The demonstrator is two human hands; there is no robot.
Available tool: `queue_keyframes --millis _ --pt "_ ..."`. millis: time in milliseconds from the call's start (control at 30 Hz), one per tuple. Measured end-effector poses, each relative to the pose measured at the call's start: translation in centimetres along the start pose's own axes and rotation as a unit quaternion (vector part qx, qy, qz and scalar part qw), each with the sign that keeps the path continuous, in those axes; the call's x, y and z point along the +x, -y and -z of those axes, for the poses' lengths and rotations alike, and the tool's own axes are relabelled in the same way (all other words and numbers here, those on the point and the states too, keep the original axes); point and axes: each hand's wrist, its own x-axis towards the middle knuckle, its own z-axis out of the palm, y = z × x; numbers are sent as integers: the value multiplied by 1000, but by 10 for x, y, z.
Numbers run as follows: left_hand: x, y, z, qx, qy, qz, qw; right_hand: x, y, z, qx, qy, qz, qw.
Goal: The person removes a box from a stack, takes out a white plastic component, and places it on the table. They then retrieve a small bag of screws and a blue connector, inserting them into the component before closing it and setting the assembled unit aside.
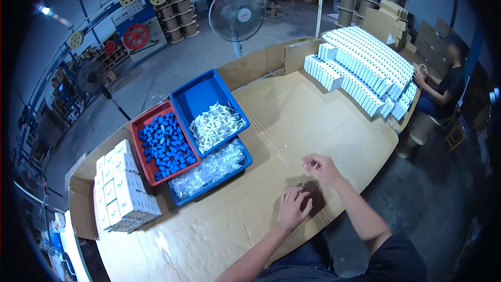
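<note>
My left hand (293, 208) is low over the brown cardboard table cover (209, 240), near its front edge. Its fingers are bent and slightly apart, and nothing shows in them. A little farther forward and to the right, my right hand (322, 169) is held above the cardboard, fingers loosely curled with a gap between them and the thumb. I see no object in it. A tiny white speck (286, 145) lies on the cardboard beyond my hands.
Left stand a red tray (136, 149) of blue parts, a blue tray (197, 87) of white pieces, a lower blue tray (194, 198) of clear plastic pieces and stacked white boxes (125, 193). Rows of white blocks (365, 68) fill the far right, near a seated person (443, 86). A fan (237, 15) stands beyond.
</note>
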Motion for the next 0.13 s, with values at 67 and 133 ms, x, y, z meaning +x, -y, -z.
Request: queue_keyframes --millis 67,133 --pt "-16 -9 8 -40 8 32 999 -43 1 -26 -54 -37 45 997" --pt "-37 -16 23 -91 10 44 995 -65 4 -39 -105 -67 92 988"
